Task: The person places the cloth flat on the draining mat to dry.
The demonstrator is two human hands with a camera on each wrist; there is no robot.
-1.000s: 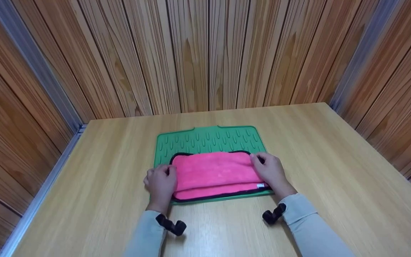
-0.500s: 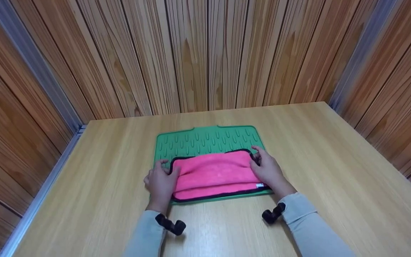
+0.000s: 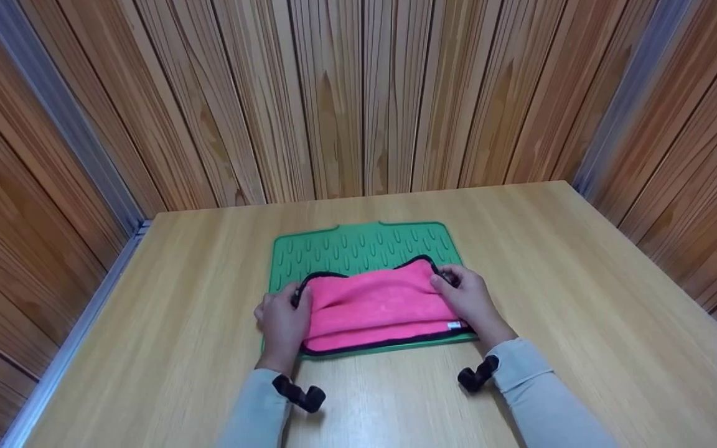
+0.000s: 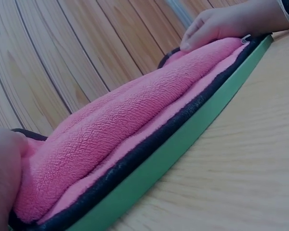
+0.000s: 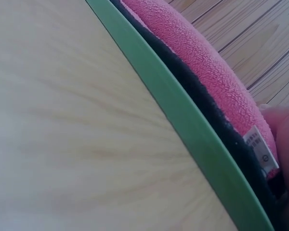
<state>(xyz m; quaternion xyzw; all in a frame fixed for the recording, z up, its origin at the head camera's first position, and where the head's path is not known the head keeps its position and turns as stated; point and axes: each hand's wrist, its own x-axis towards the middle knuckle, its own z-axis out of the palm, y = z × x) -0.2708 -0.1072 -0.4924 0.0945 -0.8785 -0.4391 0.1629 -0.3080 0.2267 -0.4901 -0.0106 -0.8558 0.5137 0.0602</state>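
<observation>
A pink plush cloth (image 3: pixel 377 298) with black edging lies folded over on a green mat (image 3: pixel 358 246), its far corners lifted a little. At its left end my left hand (image 3: pixel 285 320) pinches the far left corner between thumb and fingers. My right hand (image 3: pixel 469 302) grips the far right corner the same way. A white tag (image 5: pixel 260 150) pokes out by the near right corner in the right wrist view. The left wrist view shows the cloth's rounded fold and the right hand (image 4: pixel 216 30) on its far end. The fingertips behind the cloth are hidden.
The mat lies on a light wooden table (image 3: pixel 582 298) and has raised oval bumps. Wood-panelled walls (image 3: pixel 358 99) stand behind and at both sides. A dark wrist camera mount (image 3: pixel 299 394) sits on each sleeve.
Both hands loosened with fingers spread at the far corners, then closed on them again. The cloth's far corners, especially the right one, now stand higher, and its far edge sags between.
</observation>
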